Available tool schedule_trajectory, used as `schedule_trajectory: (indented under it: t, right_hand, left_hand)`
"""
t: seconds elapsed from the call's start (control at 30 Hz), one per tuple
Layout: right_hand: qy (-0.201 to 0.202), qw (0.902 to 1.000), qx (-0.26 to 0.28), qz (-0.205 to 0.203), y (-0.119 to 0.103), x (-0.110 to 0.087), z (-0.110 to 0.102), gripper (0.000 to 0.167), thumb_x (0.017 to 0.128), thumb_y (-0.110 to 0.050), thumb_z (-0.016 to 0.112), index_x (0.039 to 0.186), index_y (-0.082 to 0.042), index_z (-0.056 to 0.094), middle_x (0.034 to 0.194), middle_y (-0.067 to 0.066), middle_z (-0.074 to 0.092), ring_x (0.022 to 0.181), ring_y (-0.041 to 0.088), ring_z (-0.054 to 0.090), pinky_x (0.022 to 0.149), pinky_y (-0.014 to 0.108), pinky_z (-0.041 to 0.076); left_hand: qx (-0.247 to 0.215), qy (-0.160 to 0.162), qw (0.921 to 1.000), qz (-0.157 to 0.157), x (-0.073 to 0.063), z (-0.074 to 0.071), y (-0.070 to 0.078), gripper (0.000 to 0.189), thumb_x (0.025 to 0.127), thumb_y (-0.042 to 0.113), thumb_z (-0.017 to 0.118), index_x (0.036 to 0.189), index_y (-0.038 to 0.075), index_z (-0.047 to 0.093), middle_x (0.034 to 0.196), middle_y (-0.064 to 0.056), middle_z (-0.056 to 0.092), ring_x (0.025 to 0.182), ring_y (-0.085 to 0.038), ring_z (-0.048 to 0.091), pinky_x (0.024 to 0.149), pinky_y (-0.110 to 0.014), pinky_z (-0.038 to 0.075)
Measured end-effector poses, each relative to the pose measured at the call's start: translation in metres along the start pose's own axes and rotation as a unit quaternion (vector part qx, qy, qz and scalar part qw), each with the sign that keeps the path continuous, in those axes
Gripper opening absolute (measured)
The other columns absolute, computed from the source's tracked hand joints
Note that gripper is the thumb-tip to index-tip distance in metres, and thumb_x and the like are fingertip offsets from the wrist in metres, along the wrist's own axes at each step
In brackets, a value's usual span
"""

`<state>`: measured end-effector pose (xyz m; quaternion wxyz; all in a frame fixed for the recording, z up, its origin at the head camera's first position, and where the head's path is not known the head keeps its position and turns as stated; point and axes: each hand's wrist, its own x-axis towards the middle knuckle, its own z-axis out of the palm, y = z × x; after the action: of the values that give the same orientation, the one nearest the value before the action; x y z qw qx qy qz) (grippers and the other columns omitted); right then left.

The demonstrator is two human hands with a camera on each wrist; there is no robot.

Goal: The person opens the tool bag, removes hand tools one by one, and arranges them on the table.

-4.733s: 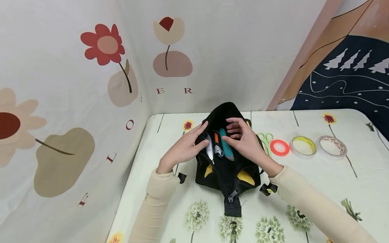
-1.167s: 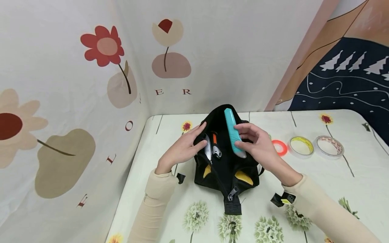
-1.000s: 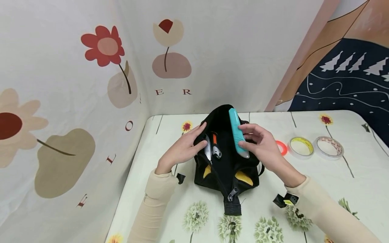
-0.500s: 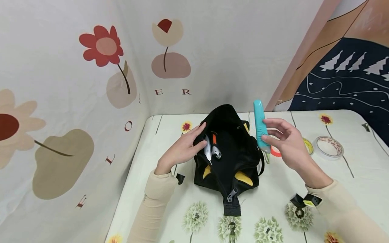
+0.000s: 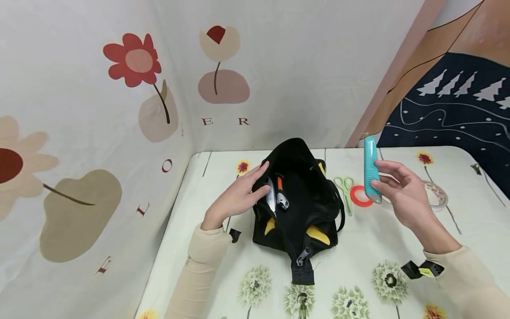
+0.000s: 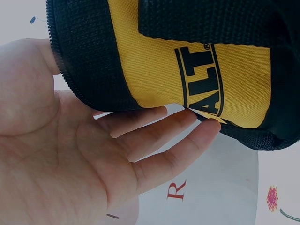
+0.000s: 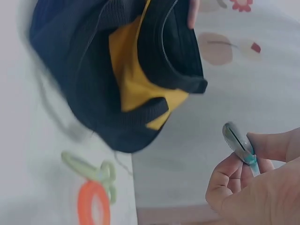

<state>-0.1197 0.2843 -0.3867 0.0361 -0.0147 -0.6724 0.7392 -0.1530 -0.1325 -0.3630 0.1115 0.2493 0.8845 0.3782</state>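
Note:
A turquoise utility knife [image 5: 370,166] is pinched between the thumb and fingers of my right hand [image 5: 408,199], held upright in the air right of the bag. The slot in its grey tip [image 7: 238,142] shows in the right wrist view. My left hand [image 5: 234,200] holds the left rim of a black and yellow tool bag [image 5: 304,195], thumb inside and fingers along the yellow outer panel [image 6: 154,70]. Inside the unzipped bag lie an orange and black tool with a silver end [image 5: 281,195] and a white, slim item [image 5: 271,197] partly hidden by the left thumb.
Right of the bag lie green scissors [image 5: 345,192] and a red-orange ring of tape [image 5: 360,196]. A clear tape roll [image 5: 440,195] sits partly behind my right hand, which also covers most of a yellow-cored roll. A printed cloth wall [image 5: 271,79] rises behind the flower-patterned table [image 5: 223,274].
My right hand has lifted the turquoise utility knife out of the bag and carried it rightward, past the scissors. My left hand stays on the bag's rim.

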Motion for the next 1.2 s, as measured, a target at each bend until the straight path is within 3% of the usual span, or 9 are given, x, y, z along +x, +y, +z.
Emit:
schedule_trajectory:
  t: [0.3, 0.57, 0.7, 0.8, 0.97, 1.0, 1.03, 1.1, 1.2]
  right_hand:
    - [0.054, 0.9981, -0.015, 0.024, 0.008, -0.006, -0.031, 0.046, 0.104, 0.006, 0.073, 0.142, -0.02, 0.069, 0.131, -0.012, 0.06, 0.111, 0.004, 0.061, 0.085, 0.007, 0.056]
    - [0.11, 0.9937, 0.017, 0.013, 0.014, -0.01, -0.067, 0.042, 0.103, 0.009, 0.072, 0.134, -0.018, 0.075, 0.123, -0.011, 0.065, 0.108, 0.001, 0.062, 0.084, 0.006, 0.055]
    - [0.146, 0.9892, 0.003, 0.006, 0.018, -0.01, -0.084, 0.042, 0.105, 0.011, 0.067, 0.131, -0.02, 0.075, 0.119, -0.015, 0.067, 0.105, -0.002, 0.064, 0.081, 0.005, 0.054]
    - [0.178, 0.9831, -0.042, 0.011, 0.019, -0.01, -0.096, 0.043, 0.107, 0.009, 0.065, 0.135, -0.023, 0.073, 0.12, -0.019, 0.065, 0.108, -0.004, 0.06, 0.085, 0.003, 0.051]
    - [0.212, 0.9718, -0.097, 0.032, 0.02, -0.009, -0.118, 0.047, 0.11, 0.002, 0.062, 0.148, -0.025, 0.069, 0.121, -0.025, 0.063, 0.118, -0.004, 0.057, 0.103, 0.005, 0.043]
    - [0.219, 0.9694, -0.105, 0.035, 0.02, -0.008, -0.121, 0.048, 0.111, 0.002, 0.061, 0.149, -0.027, 0.068, 0.121, -0.027, 0.063, 0.121, -0.003, 0.055, 0.112, 0.008, 0.039]
    - [0.229, 0.9657, -0.115, 0.039, 0.02, -0.008, -0.125, 0.048, 0.112, 0.002, 0.06, 0.148, -0.028, 0.069, 0.122, -0.028, 0.063, 0.121, -0.003, 0.055, 0.116, 0.011, 0.036]
    - [0.25, 0.9605, -0.115, 0.04, 0.021, -0.006, -0.133, 0.049, 0.111, 0.005, 0.059, 0.145, -0.028, 0.071, 0.118, -0.029, 0.065, 0.116, -0.004, 0.055, 0.111, 0.012, 0.039]
    - [0.28, 0.9497, -0.133, 0.043, 0.028, 0.0, -0.149, 0.052, 0.111, 0.007, 0.058, 0.145, -0.029, 0.071, 0.115, -0.03, 0.065, 0.111, -0.006, 0.056, 0.119, 0.02, 0.036]
  left_hand:
    - [0.002, -0.001, 1.0, -0.001, 0.0, -0.001, -0.001, 0.072, 0.116, 0.025, 0.057, 0.178, 0.009, 0.022, 0.183, -0.014, 0.022, 0.17, -0.033, 0.019, 0.136, -0.054, 0.022]
    - [0.0, -0.004, 1.0, -0.004, 0.001, -0.001, 0.0, 0.073, 0.117, 0.026, 0.056, 0.178, 0.011, 0.021, 0.183, -0.014, 0.021, 0.17, -0.034, 0.019, 0.136, -0.054, 0.021]
    - [-0.002, -0.003, 1.0, -0.002, 0.001, 0.0, -0.001, 0.072, 0.116, 0.026, 0.056, 0.178, 0.01, 0.022, 0.183, -0.015, 0.022, 0.17, -0.035, 0.019, 0.136, -0.055, 0.021]
    - [-0.003, -0.003, 1.0, 0.0, 0.001, 0.0, -0.001, 0.072, 0.116, 0.026, 0.056, 0.178, 0.01, 0.022, 0.183, -0.014, 0.022, 0.17, -0.034, 0.019, 0.136, -0.054, 0.022]
    - [-0.003, -0.002, 1.0, -0.002, 0.001, -0.001, -0.001, 0.072, 0.116, 0.026, 0.057, 0.178, 0.01, 0.022, 0.183, -0.014, 0.022, 0.17, -0.032, 0.019, 0.136, -0.054, 0.022]
    - [-0.002, -0.003, 1.0, -0.002, 0.001, 0.0, -0.001, 0.072, 0.116, 0.026, 0.056, 0.178, 0.01, 0.022, 0.183, -0.014, 0.022, 0.17, -0.032, 0.019, 0.136, -0.054, 0.022]
    - [-0.002, -0.003, 1.0, -0.002, 0.001, 0.0, -0.001, 0.072, 0.116, 0.026, 0.056, 0.178, 0.01, 0.022, 0.183, -0.014, 0.022, 0.17, -0.032, 0.019, 0.136, -0.054, 0.022]
    - [-0.002, -0.003, 1.0, -0.002, 0.002, 0.0, -0.002, 0.072, 0.117, 0.026, 0.056, 0.178, 0.01, 0.022, 0.183, -0.014, 0.021, 0.17, -0.033, 0.019, 0.136, -0.055, 0.022]
    - [0.0, -0.003, 1.0, -0.003, 0.002, 0.0, -0.001, 0.072, 0.116, 0.026, 0.056, 0.178, 0.011, 0.022, 0.183, -0.015, 0.022, 0.17, -0.033, 0.018, 0.136, -0.055, 0.021]
